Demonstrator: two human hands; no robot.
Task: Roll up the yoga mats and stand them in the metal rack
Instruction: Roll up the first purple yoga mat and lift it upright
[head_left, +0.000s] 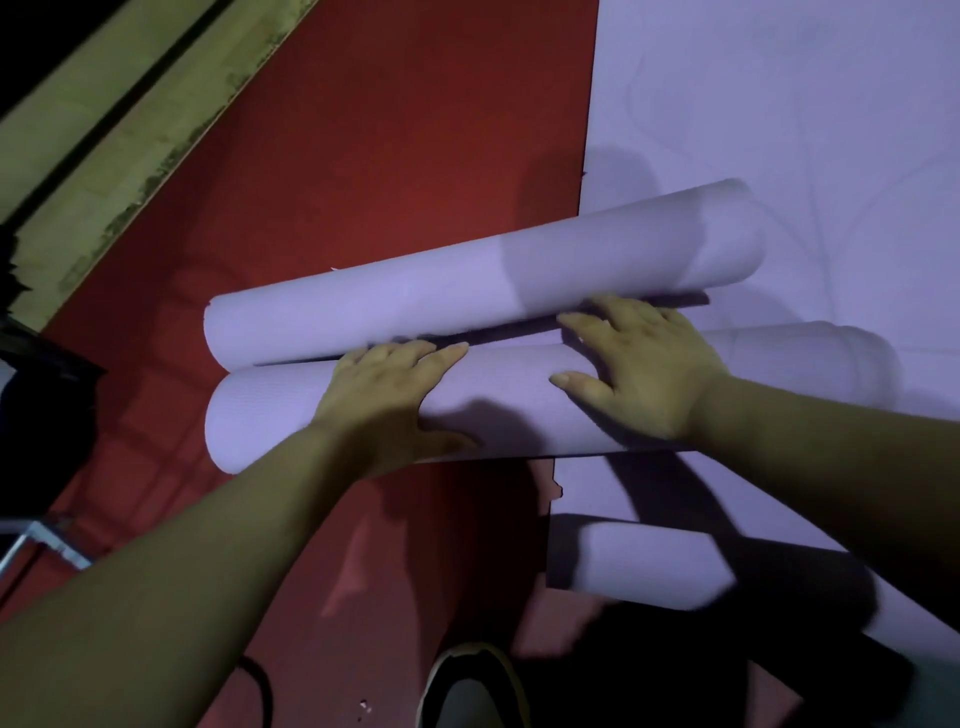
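"Mat roll (504, 379), where is it lying?"
"Mid-frame, under both hands: left hand (395, 400) and right hand (644, 374) are pressing it, fingers straight, gripping nothing. Second roll (389, 312) is lying just above."

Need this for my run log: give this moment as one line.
step: rolling | left hand: pressing near roll | right hand: pressing near roll | far roll: alongside

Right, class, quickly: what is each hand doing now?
Left hand: open, flat on the near mat roll.
Right hand: open, pressing the same roll.
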